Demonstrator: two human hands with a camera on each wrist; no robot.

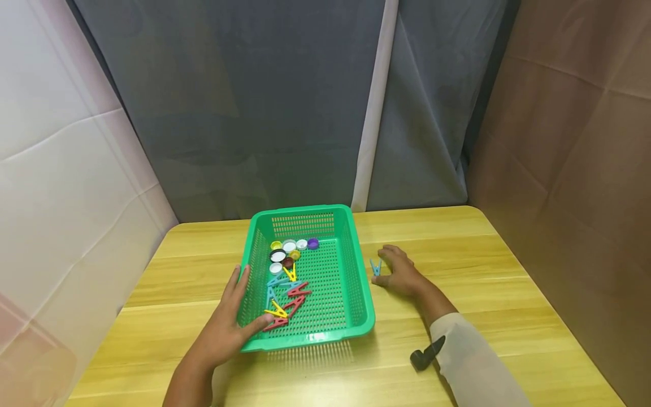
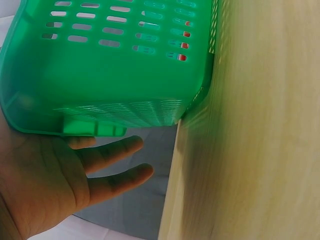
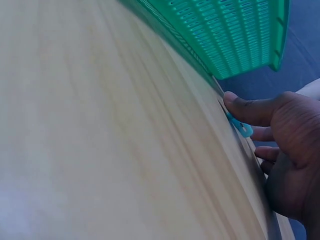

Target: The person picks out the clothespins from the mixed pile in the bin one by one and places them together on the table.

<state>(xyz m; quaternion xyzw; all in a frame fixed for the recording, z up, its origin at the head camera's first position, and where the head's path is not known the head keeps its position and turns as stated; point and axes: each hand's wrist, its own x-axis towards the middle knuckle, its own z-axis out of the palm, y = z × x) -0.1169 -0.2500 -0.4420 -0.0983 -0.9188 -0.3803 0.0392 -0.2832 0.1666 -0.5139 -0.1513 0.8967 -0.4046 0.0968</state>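
Observation:
A green plastic basket (image 1: 360, 294) stands on the wooden table. My left hand (image 1: 222, 330) rests at its near left corner, thumb over the rim and the other fingers stretched along the outside. In the left wrist view, the fingers of that hand (image 2: 50, 175) look straight and spread. To the right of the basket, a light blue clothespin (image 1: 376, 267) lies on the table between the parted thumb and fingers of my right hand (image 1: 402, 274). The right wrist view shows the clothespin (image 3: 242, 126) partly hidden behind the thumb.
Inside the basket, several bottle caps (image 1: 289, 246) sit at the far left. Red, yellow and blue clothespins (image 1: 295, 305) lie nearer. A grey curtain (image 1: 229, 113) hangs behind the table (image 1: 488, 271); a pale cloth (image 1: 76, 169) and a brown one (image 1: 569, 141) flank it.

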